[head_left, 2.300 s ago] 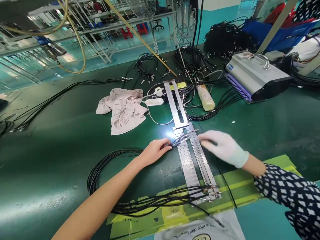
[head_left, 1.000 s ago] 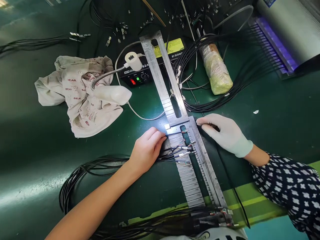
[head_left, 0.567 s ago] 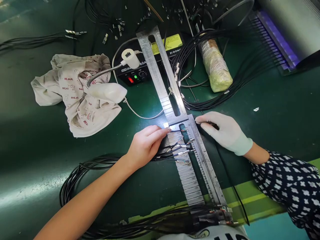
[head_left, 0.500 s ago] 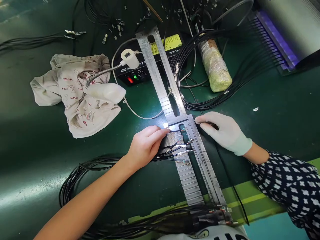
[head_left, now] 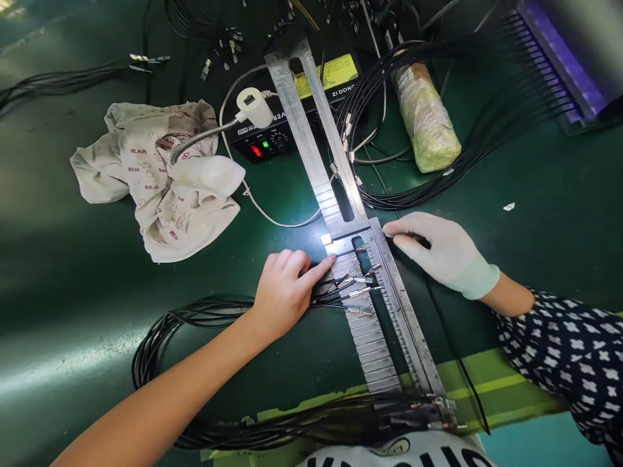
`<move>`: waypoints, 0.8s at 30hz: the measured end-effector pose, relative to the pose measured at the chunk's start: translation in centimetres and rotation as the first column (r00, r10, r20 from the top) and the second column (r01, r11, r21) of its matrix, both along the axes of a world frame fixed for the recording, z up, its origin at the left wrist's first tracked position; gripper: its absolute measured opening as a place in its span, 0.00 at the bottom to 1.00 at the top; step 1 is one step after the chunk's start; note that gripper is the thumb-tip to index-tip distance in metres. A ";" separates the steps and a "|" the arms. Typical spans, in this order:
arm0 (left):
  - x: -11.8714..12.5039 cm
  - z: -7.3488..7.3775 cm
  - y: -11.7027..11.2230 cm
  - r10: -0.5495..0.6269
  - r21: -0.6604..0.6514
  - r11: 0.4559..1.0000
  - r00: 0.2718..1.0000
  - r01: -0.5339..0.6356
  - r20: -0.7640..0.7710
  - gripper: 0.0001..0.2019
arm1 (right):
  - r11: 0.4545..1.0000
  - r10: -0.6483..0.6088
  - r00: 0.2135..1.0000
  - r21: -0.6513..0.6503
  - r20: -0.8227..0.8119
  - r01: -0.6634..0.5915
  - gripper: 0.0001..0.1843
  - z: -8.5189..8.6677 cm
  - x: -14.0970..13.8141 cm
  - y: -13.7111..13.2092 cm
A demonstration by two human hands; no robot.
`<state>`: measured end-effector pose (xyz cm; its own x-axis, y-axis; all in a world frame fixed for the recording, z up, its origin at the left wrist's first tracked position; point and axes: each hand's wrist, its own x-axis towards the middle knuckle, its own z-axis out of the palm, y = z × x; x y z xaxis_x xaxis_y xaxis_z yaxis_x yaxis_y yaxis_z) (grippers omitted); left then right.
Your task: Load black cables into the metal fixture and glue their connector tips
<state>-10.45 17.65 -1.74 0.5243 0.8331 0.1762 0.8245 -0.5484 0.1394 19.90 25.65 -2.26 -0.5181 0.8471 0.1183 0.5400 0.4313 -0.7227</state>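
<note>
A long metal jig [head_left: 372, 337] with grooves across it and a raised rail [head_left: 402, 308] lies on the green table. My bare left hand [head_left: 287, 292] is closed over black cables [head_left: 324, 299], its index finger stretched along one cable lying across the grooves. That cable's stripped end, with thin coloured wires [head_left: 361, 248], reaches over the slot. Below it, several cables with metal connectors [head_left: 360, 292] rest across the jig. My right hand [head_left: 440, 253], in a white glove, is at the rail's right edge. Its thumb and index finger are slightly apart, with nothing visible between them.
Behind the jig stands a black control box [head_left: 265, 146] with lit switches. A printed cloth [head_left: 156, 188] and a white lamp head [head_left: 209, 176] are at left. Coiled black cables [head_left: 413, 198] and a wrapped roll [head_left: 431, 136] lie at right. Another cable bundle [head_left: 272, 428] crosses the table's front edge.
My left hand has gone from pinching the cable to pressing it down with a stretched index finger. My right hand stays beside the rail. The view has shifted slightly.
</note>
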 end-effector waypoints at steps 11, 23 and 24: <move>2.9 1.0 -3.0 0.131 -0.279 0.959 0.956 -0.054 0.264 0.13 | 0.999 -0.008 1.000 0.038 -0.026 0.009 0.12 -0.1 0.1 -0.4; 3.2 0.9 -5.4 -0.063 -0.242 0.958 0.935 0.155 0.350 0.13 | 0.997 0.017 0.997 0.081 -0.075 -0.011 0.11 -0.3 0.0 -0.4; 3.6 0.8 -5.0 -0.062 -0.220 0.966 0.946 0.137 0.319 0.12 | 0.995 0.017 0.997 0.099 -0.077 -0.010 0.11 -0.3 0.0 -0.5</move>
<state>-6.89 12.67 -0.93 0.5585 0.8165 0.1464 0.6634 -0.5456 0.5120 19.91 25.18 -2.52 -0.5152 0.8223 0.2415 0.4773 0.5093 -0.7161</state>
